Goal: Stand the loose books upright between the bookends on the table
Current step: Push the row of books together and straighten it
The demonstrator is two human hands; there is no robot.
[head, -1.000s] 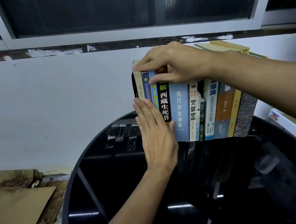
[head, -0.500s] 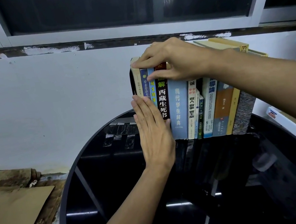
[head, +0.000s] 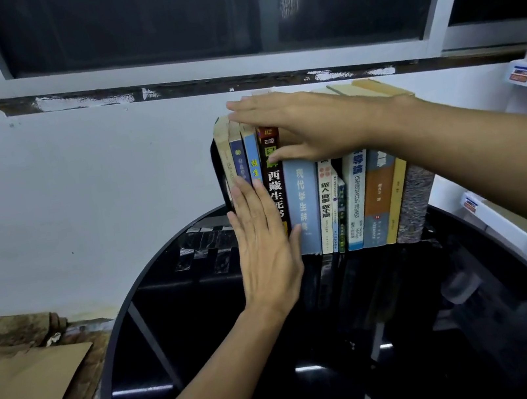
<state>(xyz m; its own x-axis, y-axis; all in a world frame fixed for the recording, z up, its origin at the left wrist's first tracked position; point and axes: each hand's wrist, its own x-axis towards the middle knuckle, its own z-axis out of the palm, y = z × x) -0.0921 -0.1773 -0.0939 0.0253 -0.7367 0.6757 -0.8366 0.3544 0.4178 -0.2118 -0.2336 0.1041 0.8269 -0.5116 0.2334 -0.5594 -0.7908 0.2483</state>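
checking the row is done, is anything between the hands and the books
Nothing visible. The left hand lies flat on the spines of the books, and the right hand rests across their tops.

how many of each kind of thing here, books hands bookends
books standing in the row: 12 (the thin ones are hard to separate)
hands: 2, left hand and right hand
black bookend in view: 1
total: 15
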